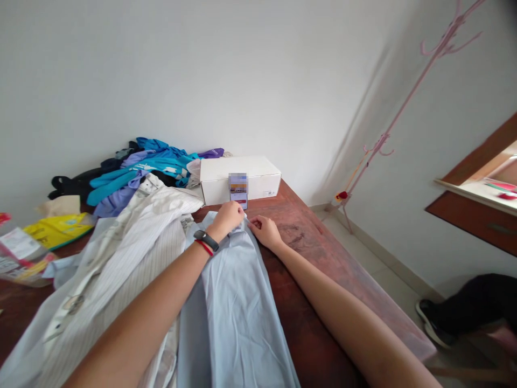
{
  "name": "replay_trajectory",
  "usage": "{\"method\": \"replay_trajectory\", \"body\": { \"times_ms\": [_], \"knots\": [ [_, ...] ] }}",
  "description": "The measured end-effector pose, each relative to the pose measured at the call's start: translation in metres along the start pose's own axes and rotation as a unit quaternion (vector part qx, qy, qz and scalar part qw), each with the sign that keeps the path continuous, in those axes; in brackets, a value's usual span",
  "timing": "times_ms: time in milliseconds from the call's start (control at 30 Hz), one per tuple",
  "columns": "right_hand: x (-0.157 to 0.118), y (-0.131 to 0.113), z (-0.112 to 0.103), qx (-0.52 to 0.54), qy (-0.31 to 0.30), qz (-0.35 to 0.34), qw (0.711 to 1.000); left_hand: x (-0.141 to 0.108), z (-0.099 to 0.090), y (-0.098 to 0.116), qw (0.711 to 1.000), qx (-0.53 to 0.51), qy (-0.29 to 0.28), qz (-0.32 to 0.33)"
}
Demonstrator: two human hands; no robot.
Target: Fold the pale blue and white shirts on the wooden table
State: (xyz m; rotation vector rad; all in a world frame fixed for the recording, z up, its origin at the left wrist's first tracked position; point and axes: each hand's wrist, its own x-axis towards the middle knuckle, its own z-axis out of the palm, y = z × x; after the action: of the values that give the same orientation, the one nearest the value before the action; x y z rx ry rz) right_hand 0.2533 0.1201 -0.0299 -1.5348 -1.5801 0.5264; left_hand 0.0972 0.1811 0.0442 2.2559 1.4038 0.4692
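A pale blue garment point(242, 302) lies lengthwise on the dark wooden table point(319, 291), long and narrow, with soft creases; its exact kind is not clear. At its far end my left hand point(229, 218) is closed on the cloth, a dark band and a red string round the wrist. Just right of it, my right hand point(264, 231) pinches the far right corner of the same cloth. A phone point(238, 199) stands upright against a white box point(258, 167), just beyond my hands. Left of the blue cloth a white striped garment point(121, 269) is spread out.
Heaped clothes point(141, 167) in blue, purple and black lie at the back left. A yellow package point(60, 229) and a clear plastic bag point(20, 253) rest at the left. Beyond the table's right edge stand a pink coat rack point(379, 143) and a person's shoe point(432, 323).
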Motion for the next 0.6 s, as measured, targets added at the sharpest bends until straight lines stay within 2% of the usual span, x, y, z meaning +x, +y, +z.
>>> {"method": "replay_trajectory", "body": {
  "times_ms": [133, 233, 367, 600],
  "knots": [
    [0.001, 0.003, 0.001, 0.011, 0.019, -0.01, 1.0, 0.009, -0.007, -0.021, 0.986, -0.147, -0.067, -0.048],
    [0.001, 0.005, 0.002, 0.029, 0.025, -0.02, 0.999, 0.011, -0.006, -0.028, 0.965, -0.233, -0.1, -0.066],
    [0.002, 0.008, 0.004, 0.06, 0.024, -0.034, 0.997, 0.012, -0.001, -0.027, 0.947, -0.296, -0.106, -0.06],
    [-0.001, 0.007, 0.005, 0.082, 0.007, -0.058, 0.995, 0.012, 0.008, -0.027, 0.942, -0.323, -0.09, -0.019]
  ]
}}
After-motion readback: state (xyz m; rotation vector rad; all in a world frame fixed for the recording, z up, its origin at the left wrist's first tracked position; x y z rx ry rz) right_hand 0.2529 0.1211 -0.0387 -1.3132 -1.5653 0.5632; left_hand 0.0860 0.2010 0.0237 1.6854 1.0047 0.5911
